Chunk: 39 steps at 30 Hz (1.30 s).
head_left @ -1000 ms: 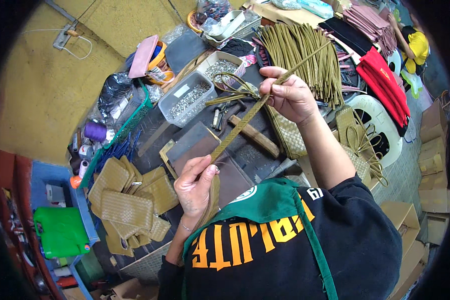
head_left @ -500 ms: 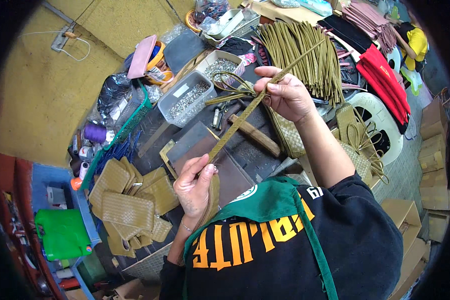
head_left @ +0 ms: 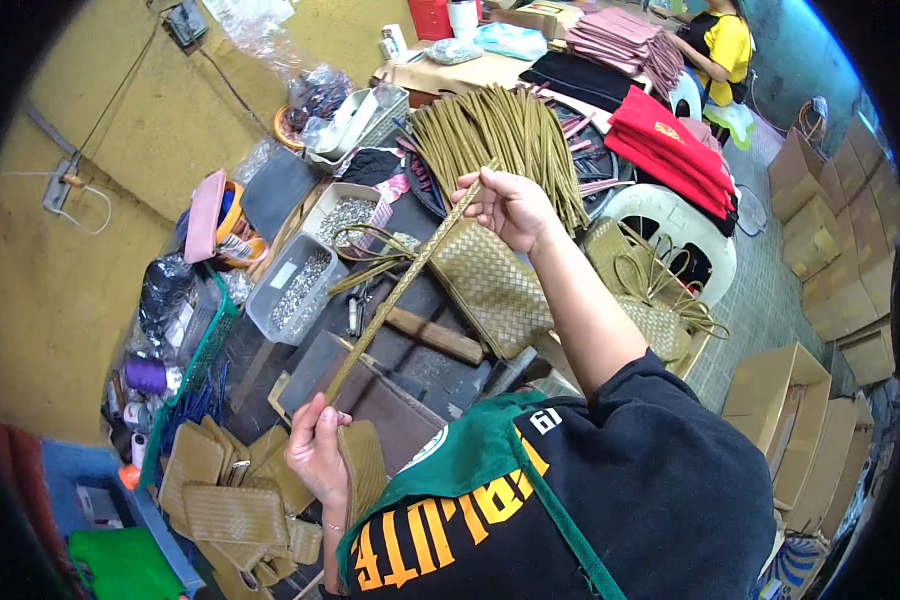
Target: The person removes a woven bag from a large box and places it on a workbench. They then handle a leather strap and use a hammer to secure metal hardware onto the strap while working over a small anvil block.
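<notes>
Olive woven strap (head_left: 405, 285) stays stretched taut between both hands above the table (head_left: 410, 360).
Right hand (head_left: 510, 205) pinches its far end, now raised higher; left hand (head_left: 318, 455) grips the near end beside a woven pouch (head_left: 362, 468).

Brown cardboard boxes (head_left: 830, 290) stacked right, floor.

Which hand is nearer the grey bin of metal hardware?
Left. The left hand is below the grey bin, gripping the woven strap; the right hand is farther, across the bench.
</notes>
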{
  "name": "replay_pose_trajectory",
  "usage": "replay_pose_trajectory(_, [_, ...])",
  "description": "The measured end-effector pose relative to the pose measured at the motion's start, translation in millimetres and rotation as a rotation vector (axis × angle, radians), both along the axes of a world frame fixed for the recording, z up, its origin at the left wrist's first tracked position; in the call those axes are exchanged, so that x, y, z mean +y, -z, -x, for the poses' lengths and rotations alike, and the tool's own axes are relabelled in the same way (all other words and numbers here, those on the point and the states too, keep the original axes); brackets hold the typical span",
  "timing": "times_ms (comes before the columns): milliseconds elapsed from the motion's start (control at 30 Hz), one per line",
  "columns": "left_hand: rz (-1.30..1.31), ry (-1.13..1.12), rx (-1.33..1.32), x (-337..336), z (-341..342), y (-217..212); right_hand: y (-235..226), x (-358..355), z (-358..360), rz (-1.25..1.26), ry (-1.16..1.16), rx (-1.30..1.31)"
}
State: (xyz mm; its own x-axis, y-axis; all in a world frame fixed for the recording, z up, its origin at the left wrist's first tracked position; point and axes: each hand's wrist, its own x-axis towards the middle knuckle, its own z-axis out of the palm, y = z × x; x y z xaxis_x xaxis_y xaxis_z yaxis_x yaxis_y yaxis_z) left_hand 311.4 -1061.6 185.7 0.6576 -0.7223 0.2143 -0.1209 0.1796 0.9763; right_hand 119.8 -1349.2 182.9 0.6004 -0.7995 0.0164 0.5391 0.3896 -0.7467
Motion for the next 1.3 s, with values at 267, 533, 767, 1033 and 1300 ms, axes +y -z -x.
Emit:
replay_pose_trajectory(267, [0.004,0.038,0.002,-2,0,1,-6,0,5,-0.009,0.045,-0.006])
replay_pose_trajectory(533, [0.023,0.034,0.010,-2,2,1,-5,0,8,-0.008,0.018,-0.079])
replay_pose_trajectory(767, [0.024,0.021,0.001,-2,3,1,-8,1,9,0.022,0.003,-0.122])
replay_pose_trajectory(1033, [-0.018,-0.007,0.090,-4,8,-4,-13,4,13,0.049,-0.033,-0.204])
replay_pose_trajectory(1300, [-0.094,0.110,0.172,-7,7,-10,-30,3,5,0.060,0.064,-0.276])
